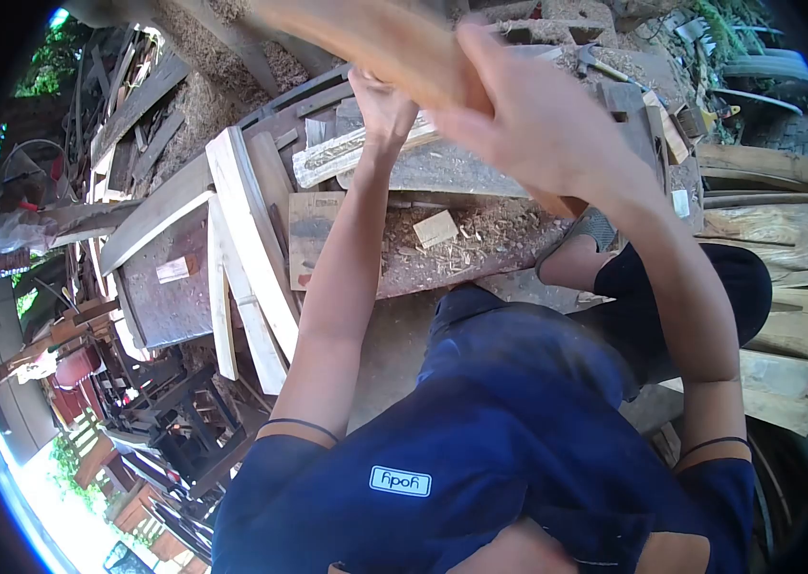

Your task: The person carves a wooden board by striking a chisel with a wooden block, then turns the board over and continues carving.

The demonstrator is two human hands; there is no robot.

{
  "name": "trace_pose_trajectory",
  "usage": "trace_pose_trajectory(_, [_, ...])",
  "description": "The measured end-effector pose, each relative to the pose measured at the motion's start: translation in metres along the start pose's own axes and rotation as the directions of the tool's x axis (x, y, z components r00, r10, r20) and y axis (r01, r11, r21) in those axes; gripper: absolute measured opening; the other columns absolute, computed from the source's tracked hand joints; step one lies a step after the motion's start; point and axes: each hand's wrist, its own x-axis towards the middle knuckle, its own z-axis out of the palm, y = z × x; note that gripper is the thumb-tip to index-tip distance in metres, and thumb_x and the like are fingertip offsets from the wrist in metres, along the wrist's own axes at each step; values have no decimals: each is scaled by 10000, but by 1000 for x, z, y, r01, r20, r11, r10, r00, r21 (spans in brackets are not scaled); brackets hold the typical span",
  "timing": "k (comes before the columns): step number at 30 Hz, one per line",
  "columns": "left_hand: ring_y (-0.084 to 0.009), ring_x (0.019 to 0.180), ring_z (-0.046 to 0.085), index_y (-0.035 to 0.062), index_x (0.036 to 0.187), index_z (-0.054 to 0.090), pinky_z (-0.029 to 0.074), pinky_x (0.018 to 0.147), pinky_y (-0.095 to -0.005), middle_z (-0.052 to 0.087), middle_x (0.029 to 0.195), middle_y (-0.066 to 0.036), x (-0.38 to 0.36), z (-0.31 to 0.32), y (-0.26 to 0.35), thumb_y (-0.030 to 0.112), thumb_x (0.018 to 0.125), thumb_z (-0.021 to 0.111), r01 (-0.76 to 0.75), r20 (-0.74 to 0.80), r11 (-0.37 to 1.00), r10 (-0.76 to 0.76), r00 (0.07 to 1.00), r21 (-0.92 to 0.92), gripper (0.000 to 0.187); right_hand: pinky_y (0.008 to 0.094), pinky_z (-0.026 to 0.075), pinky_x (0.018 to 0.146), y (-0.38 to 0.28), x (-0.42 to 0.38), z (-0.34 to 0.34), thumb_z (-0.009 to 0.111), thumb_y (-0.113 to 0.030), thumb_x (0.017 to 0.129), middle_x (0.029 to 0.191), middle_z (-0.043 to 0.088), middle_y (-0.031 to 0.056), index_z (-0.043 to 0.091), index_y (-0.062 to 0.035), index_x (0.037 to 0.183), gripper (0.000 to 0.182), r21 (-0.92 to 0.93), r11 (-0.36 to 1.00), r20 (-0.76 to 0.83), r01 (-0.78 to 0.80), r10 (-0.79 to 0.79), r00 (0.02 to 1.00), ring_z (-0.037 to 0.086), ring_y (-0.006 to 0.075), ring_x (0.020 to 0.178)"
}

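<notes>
A long, thick piece of pale brown wood (375,46), blurred by motion, is held up in front of me at the top of the view. My left hand (386,103) is closed round its underside, with most of the fingers hidden. At the near end, my right hand (547,120) grips the wood between thumb and fingers, partly smeared. Below the hands stands a worn bench (423,273) strewn with chips, where a small wood block (436,229) lies. Beneath my left forearm is a flat square board (312,230).
Long pale planks (249,230) lean across the bench on the left. A hammer (605,65) lies at the upper right, near a yellow-handled tool (721,113). Stacked timber (767,239) fills the right side. Sawdust (213,91) covers the ground beyond the bench.
</notes>
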Motion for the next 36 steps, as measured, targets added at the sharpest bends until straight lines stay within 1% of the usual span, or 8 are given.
trace_pose_trajectory(3, [-102,771,639,-23,912,660,526,728,-266,696,841,-58,8,9,-1,133,781,734,-50,-70,995,44,997,-88,217,459,541,772,11,-5,5,674,-417,851,964,668,286,473,-5,1188,569,-40,992,170,-117,122,978,685,411,889])
trace_pose_trajectory(6, [-88,584,588,11,775,643,482,548,-244,633,657,-38,12,2,-10,83,799,711,91,-137,995,-85,987,38,102,441,523,787,31,-18,24,654,-469,853,978,666,262,455,37,1200,645,384,891,34,-244,250,968,687,360,878])
trace_pose_trajectory(9, [-99,483,529,61,789,589,417,431,-254,581,607,-32,19,-8,-7,35,808,681,106,-219,991,-122,968,-85,98,454,512,823,81,-44,66,648,-485,849,1005,658,292,452,47,1196,665,469,820,88,-327,325,942,680,395,920])
trace_pose_trajectory(14, [-112,455,480,81,732,502,412,434,-269,515,552,-29,28,-42,-4,32,794,660,125,-341,936,-241,909,-329,176,480,496,870,98,-79,93,641,-457,862,1038,641,338,414,48,1224,661,151,806,351,-573,498,793,652,456,999])
trace_pose_trajectory(19, [-105,483,398,120,722,395,379,486,-306,399,565,8,24,-86,-17,42,825,593,92,-638,828,-493,592,-554,237,514,487,865,102,-86,106,627,-431,877,1019,640,352,386,49,1226,641,57,815,309,-577,535,786,637,496,995])
trace_pose_trajectory(23, [-107,479,384,114,733,386,372,485,-313,393,569,2,17,-96,-8,59,840,583,35,-649,849,-429,628,-528,231,528,492,846,102,-87,105,628,-428,874,965,649,343,400,46,1195,616,95,820,319,-564,512,798,641,511,945])
trace_pose_trajectory(26, [-108,484,400,107,750,387,379,484,-320,407,578,2,21,-65,14,45,851,588,124,-529,943,-279,802,-310,234,531,494,843,101,-86,107,627,-426,874,954,649,346,406,43,1176,600,102,833,301,-545,496,814,641,515,938])
trace_pose_trajectory(36, [-120,449,470,49,781,501,414,427,-277,507,559,-44,32,-18,1,25,843,645,105,-351,958,-199,915,-269,159,516,484,804,103,-88,108,628,-465,879,919,643,319,394,20,1211,632,89,817,310,-569,520,796,644,504,914])
